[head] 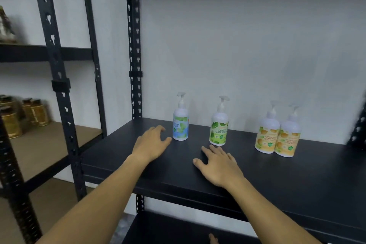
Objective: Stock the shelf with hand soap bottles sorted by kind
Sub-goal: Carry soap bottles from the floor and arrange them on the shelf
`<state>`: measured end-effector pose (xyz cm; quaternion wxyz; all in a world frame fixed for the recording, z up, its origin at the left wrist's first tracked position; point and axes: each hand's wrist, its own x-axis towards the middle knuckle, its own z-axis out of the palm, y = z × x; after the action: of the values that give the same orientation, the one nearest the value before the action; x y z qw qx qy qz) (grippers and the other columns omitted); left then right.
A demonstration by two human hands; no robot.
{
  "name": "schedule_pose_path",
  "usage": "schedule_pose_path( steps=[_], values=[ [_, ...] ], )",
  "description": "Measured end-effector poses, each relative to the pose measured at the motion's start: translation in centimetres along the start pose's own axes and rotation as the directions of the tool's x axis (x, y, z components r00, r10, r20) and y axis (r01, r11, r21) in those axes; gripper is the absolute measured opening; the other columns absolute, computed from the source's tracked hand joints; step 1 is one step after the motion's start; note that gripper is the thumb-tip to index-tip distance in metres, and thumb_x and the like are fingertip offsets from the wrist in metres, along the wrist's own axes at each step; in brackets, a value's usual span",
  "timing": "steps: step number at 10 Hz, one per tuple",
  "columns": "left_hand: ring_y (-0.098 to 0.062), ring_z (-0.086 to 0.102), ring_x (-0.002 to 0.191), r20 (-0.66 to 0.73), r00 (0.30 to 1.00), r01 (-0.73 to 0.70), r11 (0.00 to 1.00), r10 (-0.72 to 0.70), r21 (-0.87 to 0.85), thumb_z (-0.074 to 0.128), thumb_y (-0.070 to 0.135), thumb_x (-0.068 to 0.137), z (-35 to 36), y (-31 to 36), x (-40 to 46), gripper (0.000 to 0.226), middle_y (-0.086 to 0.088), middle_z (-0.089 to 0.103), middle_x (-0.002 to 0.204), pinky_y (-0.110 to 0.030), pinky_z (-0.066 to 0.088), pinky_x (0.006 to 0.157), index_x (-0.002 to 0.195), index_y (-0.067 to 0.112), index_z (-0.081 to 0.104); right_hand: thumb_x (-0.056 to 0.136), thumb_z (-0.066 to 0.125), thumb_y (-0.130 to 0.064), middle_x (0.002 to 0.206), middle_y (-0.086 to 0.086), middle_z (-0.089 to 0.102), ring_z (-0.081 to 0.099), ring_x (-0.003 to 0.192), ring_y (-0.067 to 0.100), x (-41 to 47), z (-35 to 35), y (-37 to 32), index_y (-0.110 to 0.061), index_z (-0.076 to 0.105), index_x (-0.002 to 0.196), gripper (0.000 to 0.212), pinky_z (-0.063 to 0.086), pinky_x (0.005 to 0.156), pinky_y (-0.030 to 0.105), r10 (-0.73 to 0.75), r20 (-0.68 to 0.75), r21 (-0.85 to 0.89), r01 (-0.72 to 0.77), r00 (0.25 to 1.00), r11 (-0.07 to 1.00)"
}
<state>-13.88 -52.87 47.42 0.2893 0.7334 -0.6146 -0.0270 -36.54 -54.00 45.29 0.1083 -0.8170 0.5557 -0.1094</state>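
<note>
Four pump bottles stand upright toward the far side of the black shelf (277,180), set out by label: a blue-label bottle (180,125) at the left, a green-label bottle (219,129) a little to its right and apart from it, and further right two orange-label bottles (267,134) (286,138) touching side by side. By my reading a placing step is just over, with each kind given its own spot, and neither hand carries a bottle. The left hand (151,141) hangs over the shelf just left of the blue-label bottle, fingers loosely spread and thumb pointing toward its base; motion blur leaves it unclear whether the thumb touches the label, though it looks slightly apart. The right hand (217,164) lies nearer, fingers straight and fanned, just in front of the green-label bottle and not touching it, seemingly resting on or close above the shelf top. The next move probably calls for drawing both hands back and fetching more stock, then adding each bottle beside its own kind. On a neighbouring rack at the left sit some golden jars (23,115), no part of this job.
</note>
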Motion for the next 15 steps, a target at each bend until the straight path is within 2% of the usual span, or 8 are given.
schedule_pose_path(
  steps=[3,4,5,6,8,9,11,15],
  values=[
    [-0.02,0.054,0.122,-0.01,0.998,0.059,0.92,-0.068,-0.389,0.078,0.044,0.076,2.8,0.5,5.1,0.083,-0.003,0.053,0.136,-0.036,0.046,0.101,0.143,0.019,0.037,0.095,0.022,-0.067,0.166,-0.007,-0.001,-0.006,0.152,0.015,0.2,0.4,0.1,-0.036,0.009,0.158,0.071,-0.001,0.124,0.041,0.019,0.031,-0.036,-0.018,0.999,0.999],
    [-0.014,0.06,0.11,0.006,0.998,0.053,0.897,-0.056,-0.439,0.081,0.04,0.072,3.7,0.8,5.9,0.08,0.002,0.06,0.127,-0.034,0.05,0.095,0.139,0.02,0.041,0.095,0.022,-0.067,0.166,-0.007,-0.001,-0.007,0.152,0.014,0.2,0.4,0.1,-0.035,0.008,0.158,0.071,-0.001,0.124,0.041,0.02,0.034,-0.037,-0.018,0.999,0.999],
    [-0.009,0.065,0.098,-0.02,0.999,0.021,0.881,-0.035,-0.473,0.082,0.031,0.072,4.5,1.1,6.1,0.062,0.004,0.066,0.117,-0.024,0.051,0.083,0.125,0.02,0.051,0.095,0.021,-0.067,0.166,-0.007,-0.001,-0.007,0.152,0.014,0.2,0.4,0.1,-0.036,0.008,0.158,0.071,-0.001,0.124,0.041,0.021,0.036,-0.039,-0.019,0.999,0.999],
    [-0.009,0.066,0.093,-0.057,0.998,-0.001,0.876,-0.031,-0.482,0.082,0.026,0.073,4.8,1.2,6.3,0.051,0.003,0.069,0.112,-0.02,0.05,0.077,0.117,0.019,0.057,0.095,0.021,-0.067,0.166,-0.007,-0.001,-0.007,0.152,0.015,0.1,0.4,0.1,-0.035,0.007,0.158,0.071,-0.001,0.124,0.041,0.019,0.035,-0.039,-0.018,0.999,0.999],
    [-0.012,0.068,0.091,-0.141,0.987,0.018,0.913,-0.083,-0.407,0.084,0.034,0.068,4.7,0.8,6.4,0.052,0.006,0.069,0.104,-0.035,0.058,0.082,0.111,0.021,0.057,0.096,0.019,-0.067,0.166,-0.007,-0.002,-0.007,0.152,0.015,0.0,0.3,0.0,-0.035,0.006,0.158,0.071,-0.001,0.124,0.041,0.02,0.04,-0.046,-0.018,0.999,0.999],
    [-0.014,0.068,0.09,-0.201,0.97,0.055,0.93,-0.136,-0.364,0.083,0.036,0.068,4.2,0.2,6.4,0.051,0.006,0.069,0.103,-0.037,0.057,0.08,0.11,0.022,0.057,0.096,0.019,-0.067,0.166,-0.007,-0.002,-0.008,0.152,0.014,0.0,0.3,0.0,-0.035,0.006,0.158,0.071,-0.002,0.124,0.041,0.02,0.043,-0.046,-0.018,0.999,0.999],
    [-0.016,0.066,0.093,-0.227,0.951,0.116,0.923,-0.21,-0.367,0.082,0.036,0.071,3.4,-1.3,6.5,0.05,0.005,0.068,0.106,-0.036,0.056,0.079,0.111,0.02,0.057,0.095,0.019,-0.067,0.166,-0.008,-0.001,-0.007,0.152,0.014,0.0,0.3,0.0,-0.036,0.007,0.158,0.071,-0.001,0.124,0.041,0.02,0.035,-0.042,-0.019,0.999,0.999],
    [-0.016,0.065,0.088,-0.259,0.946,0.114,0.948,-0.195,-0.298,0.079,0.043,0.073,3.8,-1.4,6.4,0.047,0.006,0.067,0.104,-0.032,0.053,0.07,0.109,0.024,0.054,0.096,0.019,-0.067,0.166,-0.008,-0.002,-0.007,0.152,0.014,0.1,0.4,0.0,-0.037,0.006,0.157,0.07,-0.001,0.124,0.04,0.022,0.035,-0.043,-0.02,0.999,0.999]
  ],
)
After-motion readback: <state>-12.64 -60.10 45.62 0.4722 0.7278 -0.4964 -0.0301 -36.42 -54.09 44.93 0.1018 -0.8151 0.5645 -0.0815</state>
